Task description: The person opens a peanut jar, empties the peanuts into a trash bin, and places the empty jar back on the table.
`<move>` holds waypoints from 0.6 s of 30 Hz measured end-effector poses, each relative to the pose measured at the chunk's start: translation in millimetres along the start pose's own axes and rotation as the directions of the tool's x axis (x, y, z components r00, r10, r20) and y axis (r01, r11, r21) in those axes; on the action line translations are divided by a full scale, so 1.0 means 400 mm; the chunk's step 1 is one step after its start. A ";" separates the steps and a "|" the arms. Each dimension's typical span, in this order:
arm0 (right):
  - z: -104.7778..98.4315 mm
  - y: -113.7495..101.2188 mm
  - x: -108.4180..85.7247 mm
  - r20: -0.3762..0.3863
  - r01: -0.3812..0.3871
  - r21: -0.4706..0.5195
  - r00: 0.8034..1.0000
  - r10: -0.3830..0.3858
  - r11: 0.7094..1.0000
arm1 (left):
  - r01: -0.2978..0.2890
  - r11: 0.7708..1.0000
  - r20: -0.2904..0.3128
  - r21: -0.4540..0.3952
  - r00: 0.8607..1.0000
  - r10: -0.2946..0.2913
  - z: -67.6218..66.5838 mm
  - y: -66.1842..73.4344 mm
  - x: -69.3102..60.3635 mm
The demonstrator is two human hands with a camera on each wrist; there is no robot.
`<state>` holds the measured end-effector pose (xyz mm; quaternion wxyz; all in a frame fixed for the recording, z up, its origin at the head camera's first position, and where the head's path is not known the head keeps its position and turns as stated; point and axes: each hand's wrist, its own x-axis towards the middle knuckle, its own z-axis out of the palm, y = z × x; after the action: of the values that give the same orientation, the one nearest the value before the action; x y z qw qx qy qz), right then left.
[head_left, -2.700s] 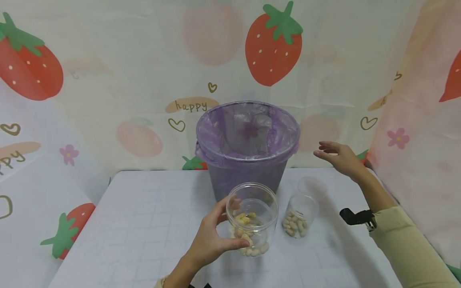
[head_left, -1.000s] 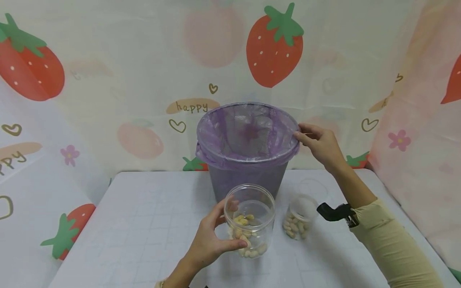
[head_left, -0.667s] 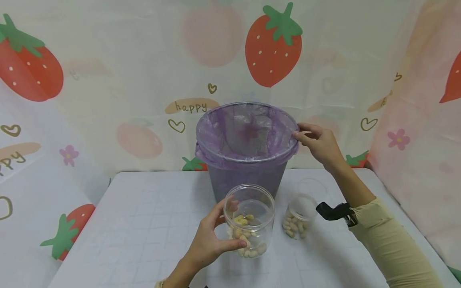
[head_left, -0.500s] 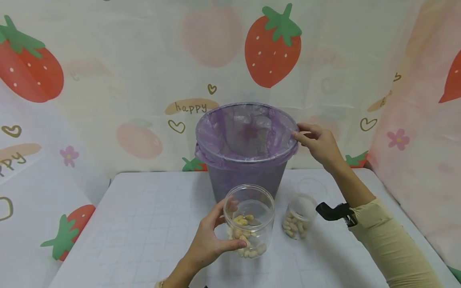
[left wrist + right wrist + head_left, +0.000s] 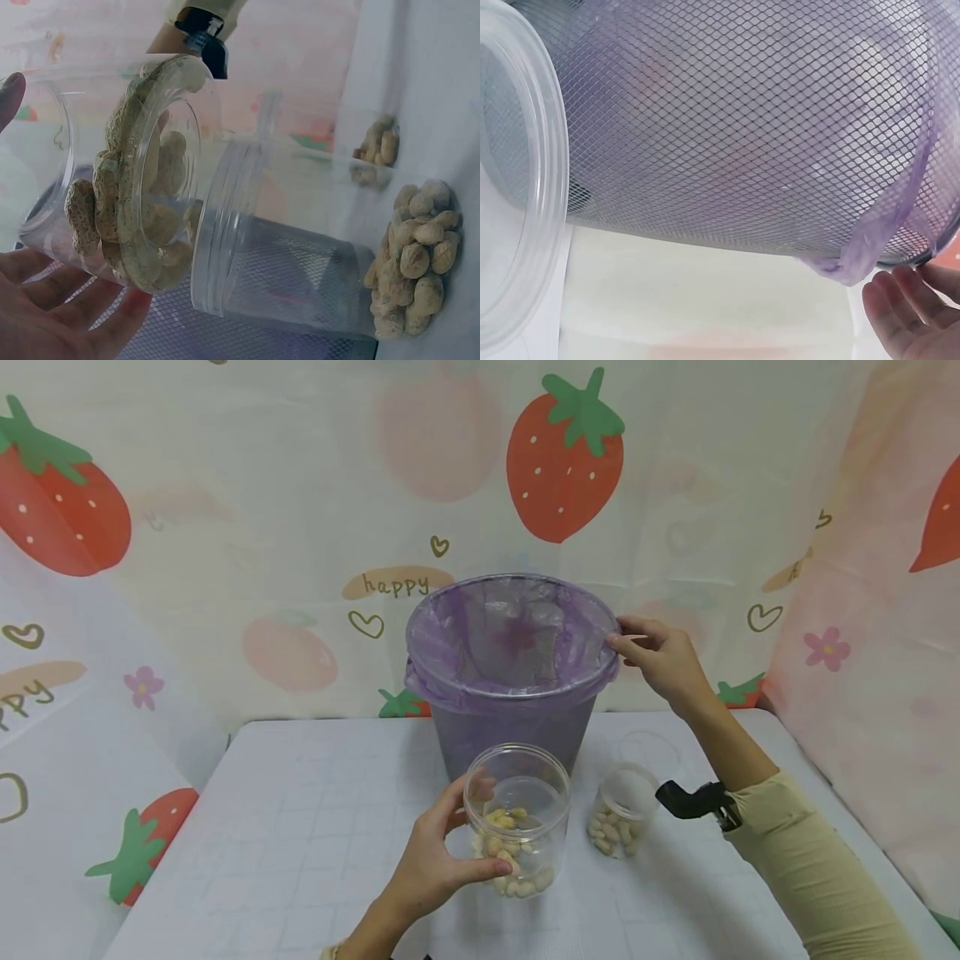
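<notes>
Two hands, head view: the left hand (image 5: 435, 860) grips a clear jar (image 5: 521, 797) at six o'clock of the lined bin (image 5: 502, 727); the right hand (image 5: 667, 664) pinches the bin at three, and lowered, could knock the side jar (image 5: 626, 802). Left wrist view: above a lower jar (image 5: 315, 232), tilting could spill peanuts (image 5: 106, 184). Right wrist view: a clear rim (image 5: 552, 165) intrudes at nine.

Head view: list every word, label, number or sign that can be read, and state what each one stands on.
"happy": on the middle tan patch of the back sheet.
"ppy": on the left side sheet, cut off by the picture's edge.
Right-hand tan patch: cut-off lettering, too small to read.
Faint marks at left on the back sheet: unreadable.
Clear jars and lined bin: no text shows.
</notes>
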<state>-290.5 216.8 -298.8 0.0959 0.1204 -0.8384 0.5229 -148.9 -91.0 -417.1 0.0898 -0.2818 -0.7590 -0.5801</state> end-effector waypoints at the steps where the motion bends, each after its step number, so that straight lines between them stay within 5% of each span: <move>1: 0.001 0.000 0.000 -0.001 0.000 0.003 1.000 0.000 1.000 | -0.003 1.000 0.000 0.000 1.000 0.003 -0.001 0.000 0.000; 10: 0.001 -0.001 -0.002 -0.006 -0.016 -0.002 1.000 0.016 1.000 | -0.007 1.000 -0.014 0.020 1.000 0.007 -0.029 0.009 0.002; 18: 0.004 -0.007 -0.004 -0.013 -0.025 0.011 1.000 0.025 1.000 | 0.044 0.998 -0.100 0.054 0.994 -0.038 -0.080 0.020 0.009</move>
<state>-288.3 214.4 -297.7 0.0942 0.1068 -0.8363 0.5294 -153.8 -118.3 -399.0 0.1232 -0.2344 -0.7752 -0.5736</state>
